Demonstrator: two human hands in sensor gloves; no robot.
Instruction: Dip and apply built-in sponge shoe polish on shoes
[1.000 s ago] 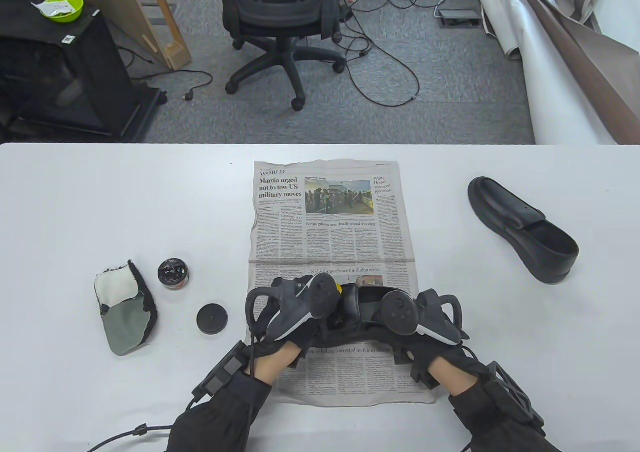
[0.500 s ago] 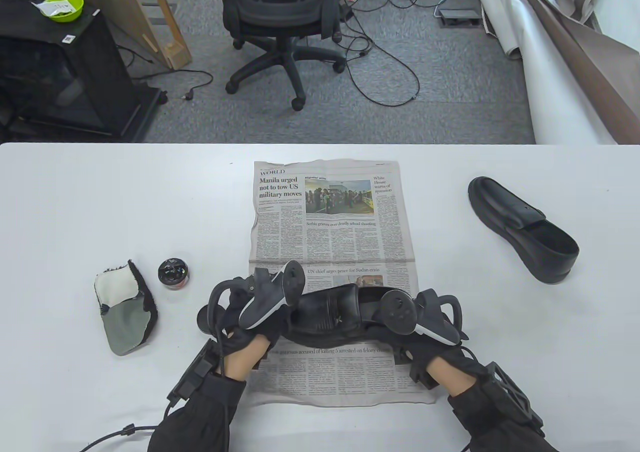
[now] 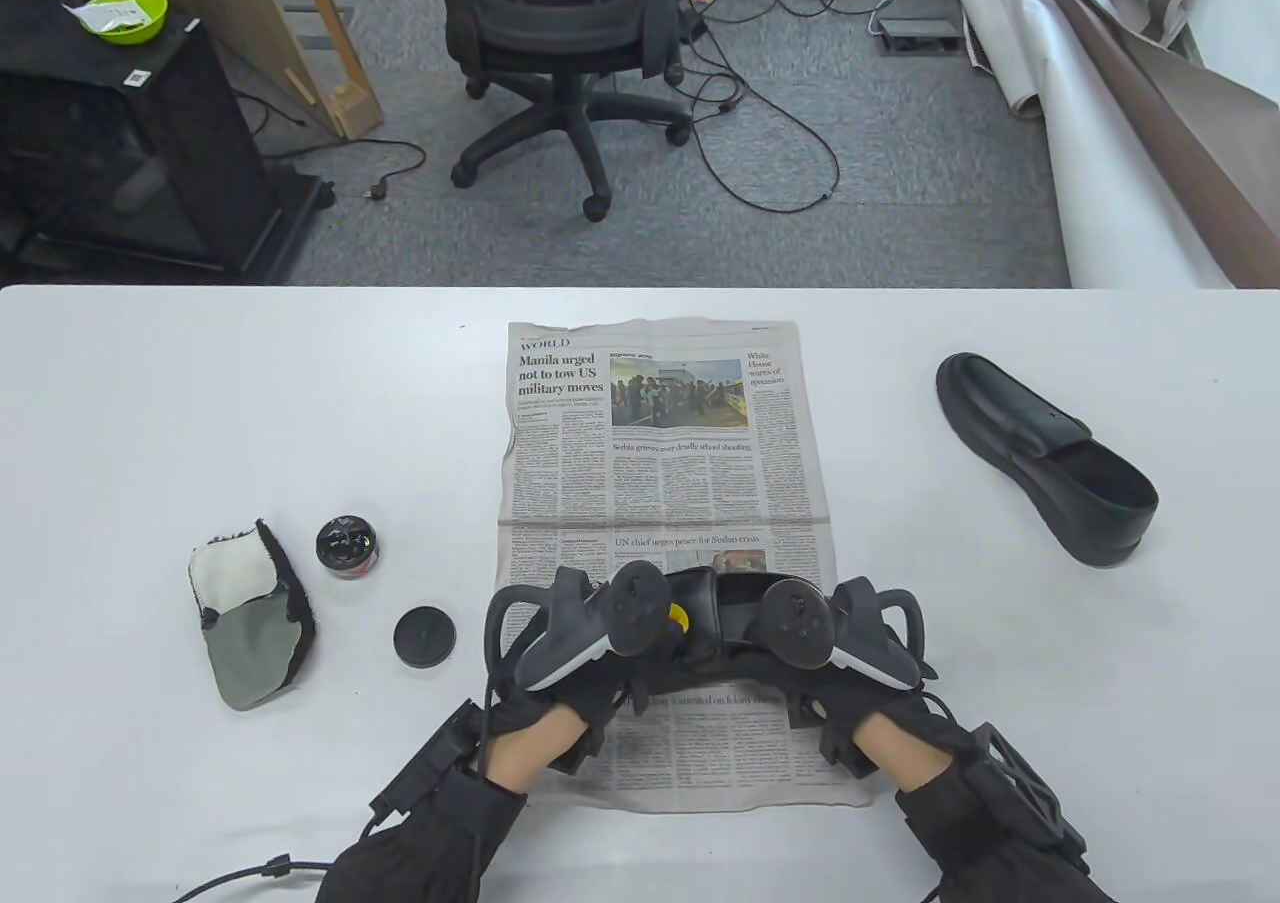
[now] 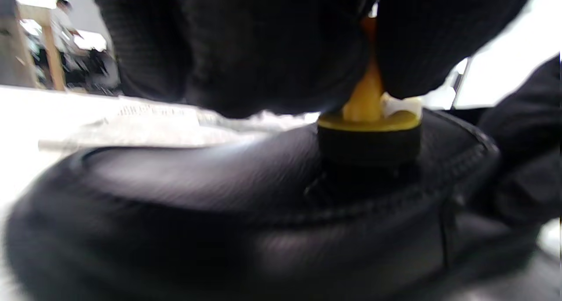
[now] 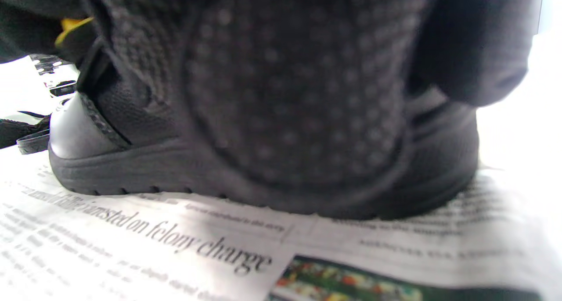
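Note:
A black shoe (image 3: 712,615) lies sideways on the newspaper (image 3: 660,463) near the front edge. My left hand (image 3: 585,658) pinches a round sponge applicator (image 3: 678,616) with a yellow top and presses its black sponge on the shoe's upper; the left wrist view shows the applicator (image 4: 369,136) touching the leather (image 4: 219,204). My right hand (image 3: 850,663) grips the shoe's heel end, filling the right wrist view over the shoe (image 5: 131,160). The open polish tin (image 3: 346,546) and its lid (image 3: 424,637) sit left of the paper.
A second black shoe (image 3: 1045,458) lies at the right of the table. A grey and white polishing mitt (image 3: 250,628) lies at the left. An office chair (image 3: 560,33) and floor cables are beyond the far edge.
My left hand went left toward the tin and lid half a second ago, then came back right onto the shoe with the applicator. My right hand and the shoe stayed put.

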